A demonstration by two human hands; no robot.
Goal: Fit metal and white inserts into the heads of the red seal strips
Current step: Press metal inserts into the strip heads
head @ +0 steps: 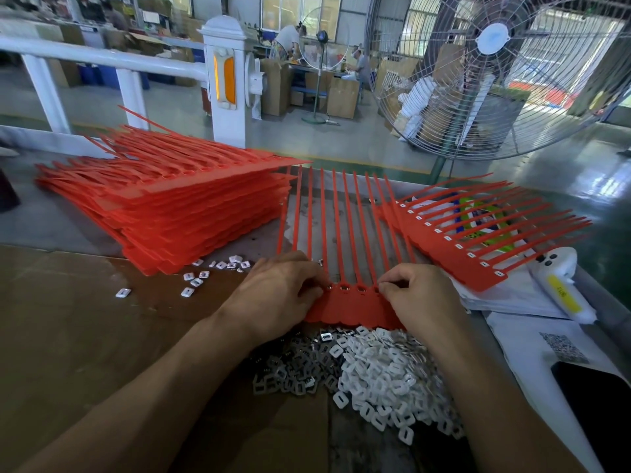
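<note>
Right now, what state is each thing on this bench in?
Left hand: fingers curled, pressing at the strip heads.
Right hand: pinching at a head.
Seal strip sheet: flat under both hands, some heads showing metal inserts.
Red stack: piled at left.
Finished sheet: white inserts fitted.
Insert pile: loose, mixed metal and white.

The red seal strips (345, 233) look like smooth, slightly glossy plastic. The loose metal inserts (290, 373) are shiny and silvery; the white inserts (382, 377) are matt plastic. They lie on matt brown cardboard (85, 319), beside crinkled white paper (519, 343).
</note>
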